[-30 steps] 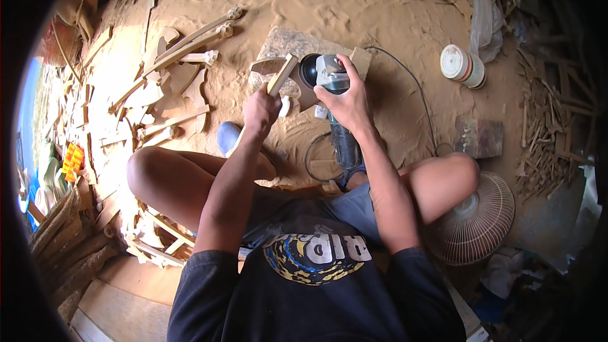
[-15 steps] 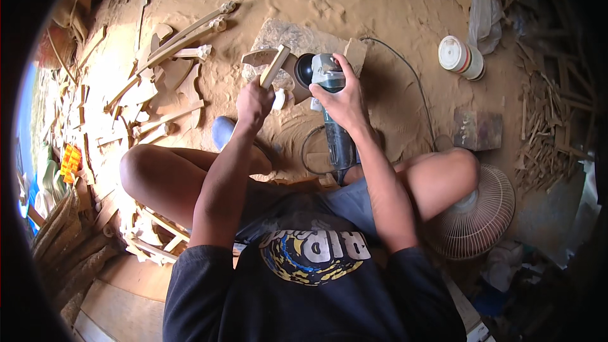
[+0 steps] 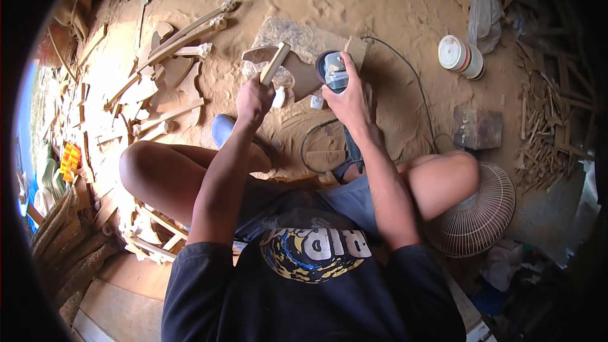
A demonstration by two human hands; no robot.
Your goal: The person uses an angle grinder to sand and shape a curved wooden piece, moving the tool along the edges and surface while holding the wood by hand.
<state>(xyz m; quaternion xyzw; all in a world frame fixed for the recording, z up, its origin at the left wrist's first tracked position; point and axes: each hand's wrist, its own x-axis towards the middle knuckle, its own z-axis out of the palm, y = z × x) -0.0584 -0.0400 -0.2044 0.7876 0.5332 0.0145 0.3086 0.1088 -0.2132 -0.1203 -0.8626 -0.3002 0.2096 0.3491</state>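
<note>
My left hand [image 3: 254,100] is closed round a pale squared wooden stick [image 3: 276,63], which slants up and away from my fist. Against the stick lies a flat, brown, curved piece [image 3: 303,75] with a pointed end; whether the two are joined, I cannot tell. My right hand [image 3: 353,102] grips an angle grinder [image 3: 335,71] by its head, forefinger stretched along the top. The grinder's round disc [image 3: 320,66] is at the right end of the brown piece. Most of the grinder's body is hidden under my hand and forearm. Beneath the work lies a pale stone-like slab [image 3: 285,30].
Dusty sand covers the ground. Long sticks with knobbed ends [image 3: 190,37] and flat offcuts lie at left. A black cable [image 3: 411,69] curves at right, near a white-lidded tub [image 3: 452,54], a dark block [image 3: 478,129], a fan cage [image 3: 484,215] and heaped wood scraps [image 3: 550,133].
My right hand has shifted the grinder to the right and tilted it, so more of the brown piece shows. My left hand and the stick have barely moved.
</note>
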